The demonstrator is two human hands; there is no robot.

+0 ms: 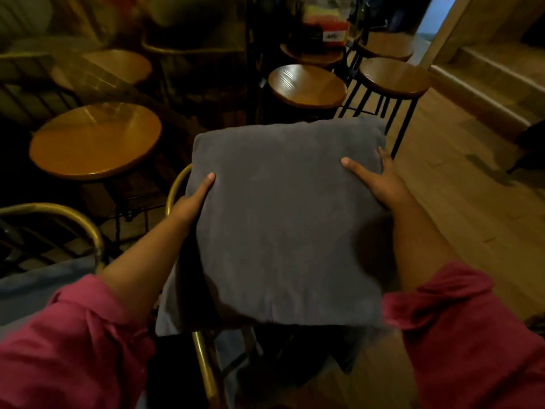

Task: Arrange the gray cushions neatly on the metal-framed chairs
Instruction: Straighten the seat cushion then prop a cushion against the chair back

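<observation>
A gray cushion (287,222) is held flat over a brass-toned metal-framed chair (178,184), of which only a curved rail at the left and a leg below are seen. The left hand (193,199) is clamped on the cushion's left edge, thumb on top, fingers hidden underneath; the right hand (380,181) is clamped on the right edge in the same way, thumb laid on the top face. The cushion is judged soft, light and plush: the corners are rounded, the fabric looks slightly creased, and sag is likely if it is gripped at one side only, so a hold at both opposite edges suits it. Slip is unlikely on such cloth. The chair seat is fully covered by the cushion, so whether contact is made cannot be told. A second curved frame (73,219) at lower left is cut off. Round wooden stools (306,85) stand beyond; the background is dim and blurred.
</observation>
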